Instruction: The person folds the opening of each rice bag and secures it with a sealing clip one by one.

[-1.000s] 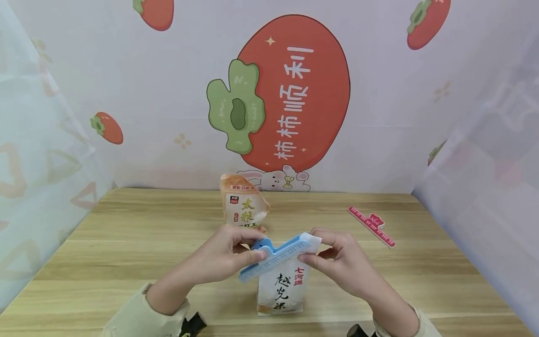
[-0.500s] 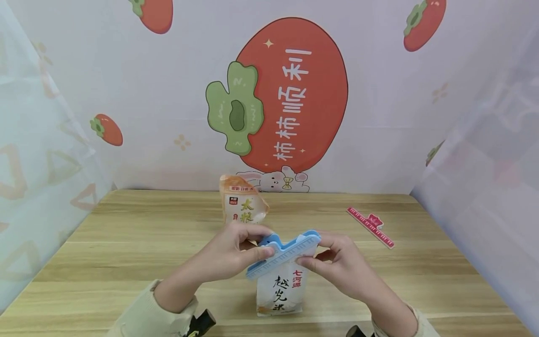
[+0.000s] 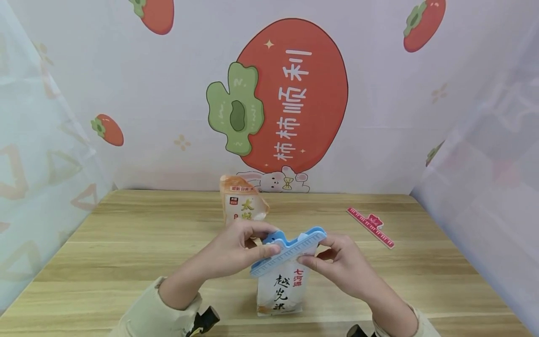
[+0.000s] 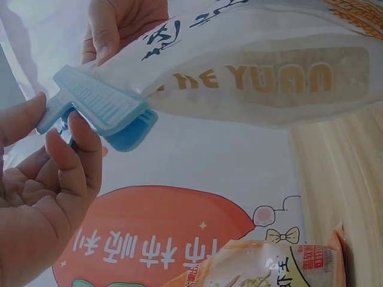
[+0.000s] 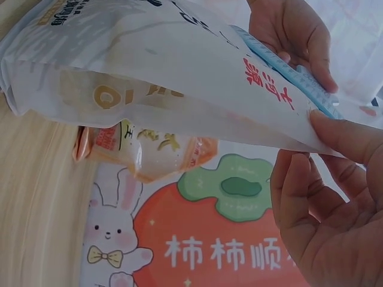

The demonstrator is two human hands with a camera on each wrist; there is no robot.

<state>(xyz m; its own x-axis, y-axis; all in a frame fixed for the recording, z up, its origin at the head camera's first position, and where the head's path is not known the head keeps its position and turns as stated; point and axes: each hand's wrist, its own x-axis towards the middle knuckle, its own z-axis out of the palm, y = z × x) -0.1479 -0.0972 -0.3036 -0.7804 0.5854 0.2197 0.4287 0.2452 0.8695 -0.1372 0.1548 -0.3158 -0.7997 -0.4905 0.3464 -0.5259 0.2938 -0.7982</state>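
Note:
A white rice bag (image 3: 280, 290) with black and red writing stands upright on the table in the head view. Across its top lies a long light-blue bag clip (image 3: 290, 253), slanting up to the right. My left hand (image 3: 248, 245) pinches the clip's handle between thumb and fingers; the left wrist view shows the clip (image 4: 99, 101) with its far end gaping at the bag's edge. With thumb and fingers my right hand (image 3: 332, 257) pinches the bag's upper right edge just under the clip. In the right wrist view the bag (image 5: 197, 84) narrows toward that pinch.
Behind my left hand stands an orange and white bag (image 3: 244, 199) with its top corner folded. A pink-red bag clip (image 3: 370, 227) lies at the right on the wooden table (image 3: 147, 234). A printed backdrop (image 3: 362, 154) rises at the table's back edge.
My left hand has moved the blue clip up and to the right, farther across the bag's top. My right hand keeps its pinch on the bag's edge with little movement.

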